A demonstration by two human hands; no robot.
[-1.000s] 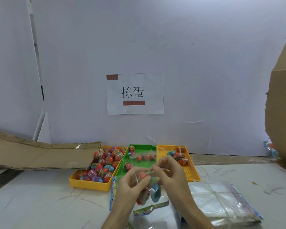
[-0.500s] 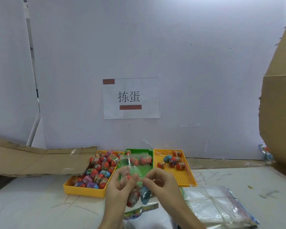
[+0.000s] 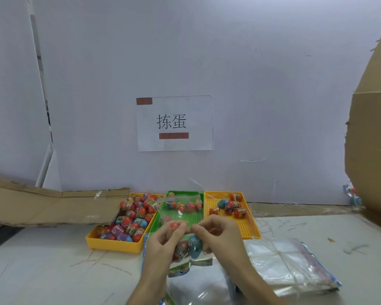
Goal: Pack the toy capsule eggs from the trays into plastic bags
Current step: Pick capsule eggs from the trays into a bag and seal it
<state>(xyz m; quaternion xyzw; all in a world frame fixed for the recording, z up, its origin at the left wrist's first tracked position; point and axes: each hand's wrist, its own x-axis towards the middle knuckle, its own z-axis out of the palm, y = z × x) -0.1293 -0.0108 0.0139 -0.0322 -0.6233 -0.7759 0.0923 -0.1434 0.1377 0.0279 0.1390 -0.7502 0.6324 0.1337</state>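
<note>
Barely shifted, left hand (image 3: 163, 241), right hand (image 3: 220, 234) pinch bag (image 3: 194, 248).

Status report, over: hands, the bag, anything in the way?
Left hand grips a red egg at the plastic bag mouth. Right hand pinches its rim. Eggs already inside. Nothing in the way.

The white table (image 3: 53, 271) carries three trays (image 3: 180, 192) side by side, a bundle of plastic bags (image 3: 290, 265) and flat cardboard (image 3: 42, 208).
</note>
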